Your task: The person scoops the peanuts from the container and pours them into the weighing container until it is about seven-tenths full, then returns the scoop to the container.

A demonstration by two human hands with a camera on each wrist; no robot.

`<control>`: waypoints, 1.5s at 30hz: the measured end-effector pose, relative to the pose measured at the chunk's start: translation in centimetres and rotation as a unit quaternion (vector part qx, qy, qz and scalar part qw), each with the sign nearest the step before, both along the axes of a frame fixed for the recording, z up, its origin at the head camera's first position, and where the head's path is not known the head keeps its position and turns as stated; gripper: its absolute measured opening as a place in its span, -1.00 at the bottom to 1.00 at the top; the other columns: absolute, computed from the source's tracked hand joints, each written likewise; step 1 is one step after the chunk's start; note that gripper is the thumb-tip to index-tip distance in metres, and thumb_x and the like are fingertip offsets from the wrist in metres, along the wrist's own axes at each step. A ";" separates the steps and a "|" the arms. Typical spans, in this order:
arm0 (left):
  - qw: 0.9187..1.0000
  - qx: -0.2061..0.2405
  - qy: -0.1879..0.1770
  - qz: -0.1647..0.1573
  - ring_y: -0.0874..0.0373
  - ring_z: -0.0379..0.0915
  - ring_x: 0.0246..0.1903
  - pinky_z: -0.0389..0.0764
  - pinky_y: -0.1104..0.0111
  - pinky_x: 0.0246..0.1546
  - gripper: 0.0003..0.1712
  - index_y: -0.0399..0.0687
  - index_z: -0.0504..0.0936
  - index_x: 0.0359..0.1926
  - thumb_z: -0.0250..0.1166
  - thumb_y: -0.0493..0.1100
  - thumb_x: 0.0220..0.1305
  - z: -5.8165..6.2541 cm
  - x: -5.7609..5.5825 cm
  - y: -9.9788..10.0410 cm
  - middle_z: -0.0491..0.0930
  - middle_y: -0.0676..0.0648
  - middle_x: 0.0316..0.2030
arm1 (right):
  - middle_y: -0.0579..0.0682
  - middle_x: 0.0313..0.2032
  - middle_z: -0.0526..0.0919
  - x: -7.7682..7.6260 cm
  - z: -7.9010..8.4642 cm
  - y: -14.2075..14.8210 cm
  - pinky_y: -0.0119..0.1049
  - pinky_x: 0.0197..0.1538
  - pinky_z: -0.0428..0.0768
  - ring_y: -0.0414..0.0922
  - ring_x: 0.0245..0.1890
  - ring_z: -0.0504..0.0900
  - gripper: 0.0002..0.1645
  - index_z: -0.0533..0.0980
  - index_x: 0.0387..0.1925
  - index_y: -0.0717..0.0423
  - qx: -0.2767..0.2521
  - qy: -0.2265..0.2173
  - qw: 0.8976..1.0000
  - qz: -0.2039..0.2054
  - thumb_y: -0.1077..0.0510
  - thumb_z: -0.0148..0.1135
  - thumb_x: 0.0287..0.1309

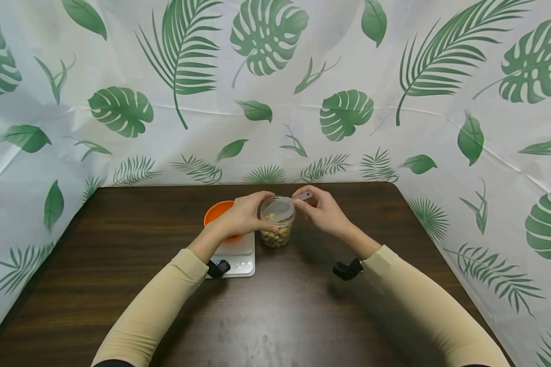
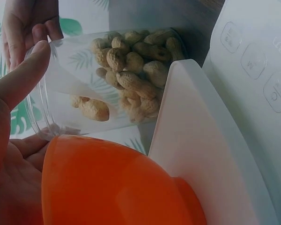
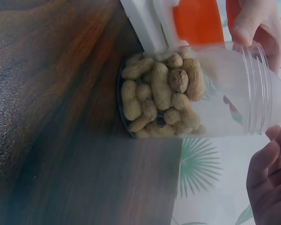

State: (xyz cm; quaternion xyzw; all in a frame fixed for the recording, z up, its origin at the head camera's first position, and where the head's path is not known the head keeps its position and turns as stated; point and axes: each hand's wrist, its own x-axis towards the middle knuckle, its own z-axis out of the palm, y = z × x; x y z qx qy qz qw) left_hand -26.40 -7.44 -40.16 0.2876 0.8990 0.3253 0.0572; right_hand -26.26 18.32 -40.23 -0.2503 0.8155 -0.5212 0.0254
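Observation:
A clear jar [image 1: 264, 224] part-filled with unshelled peanuts [image 3: 161, 93] stands upright on the dark table. My left hand [image 1: 245, 213] grips it near the threaded rim, thumb on the near side. At the jar's right, my right hand [image 1: 323, 209] pinches the handle of a pale, translucent scoop [image 1: 280, 208]. The scoop's bowl is inside the jar's mouth, and in the left wrist view peanuts [image 2: 94, 110] show at it, above the heap. Whether they lie in the scoop or behind it, I cannot tell.
Left of the jar, an orange bowl [image 1: 215, 210] sits on a white kitchen scale [image 1: 243, 265], partly behind my left hand. Buttons [image 2: 254, 61] line the scale's front. The wooden table [image 1: 133, 244] meets a leaf-patterned sheet [image 1: 275, 132] at its back and sides.

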 end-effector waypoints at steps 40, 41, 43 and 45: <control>1.000 0.005 -0.011 0.000 0.00 0.47 0.16 0.17 -0.11 0.28 0.01 -0.13 0.34 0.47 0.58 0.15 0.13 0.1 0.1 0.0 0.54 -0.08 0.23 | 0.22 -0.49 0.52 0.5 0.7 1.2 -0.19 -0.44 0.48 0.15 -0.52 0.46 -0.70 0.60 0.10 0.21 -0.026 -0.024 0.999 -0.023 0.12 0.19 0.50; 1.000 0.005 -0.011 0.001 0.01 0.47 0.16 0.17 -0.11 0.28 0.01 -0.12 0.34 0.47 0.58 0.15 0.13 0.0 0.1 0.0 0.55 -0.08 0.22 | 0.22 -0.48 0.53 0.5 0.7 1.2 -0.16 -0.43 0.49 0.14 -0.51 0.48 -0.69 0.61 0.10 0.20 -0.025 -0.025 0.999 -0.026 0.11 0.19 0.50; 1.000 0.004 -0.011 0.001 0.01 0.47 0.15 0.17 -0.11 0.28 0.00 -0.12 0.34 0.47 0.58 0.16 0.13 0.0 0.1 -0.1 0.55 -0.07 0.21 | 0.24 -0.47 0.56 0.5 0.6 1.3 -0.13 -0.41 0.53 0.13 -0.50 0.51 -0.69 0.61 0.10 0.21 -0.026 -0.027 0.999 -0.031 0.10 0.20 0.50; 1.000 0.002 -0.010 0.002 0.02 0.48 0.15 0.18 -0.10 0.28 0.01 -0.11 0.34 0.47 0.58 0.16 0.12 0.0 0.1 -0.1 0.56 -0.06 0.20 | 0.24 -0.46 0.58 0.4 0.5 1.5 -0.18 -0.40 0.57 0.09 -0.49 0.55 -0.68 0.61 0.11 0.21 -0.031 -0.030 0.998 -0.036 0.09 0.20 0.50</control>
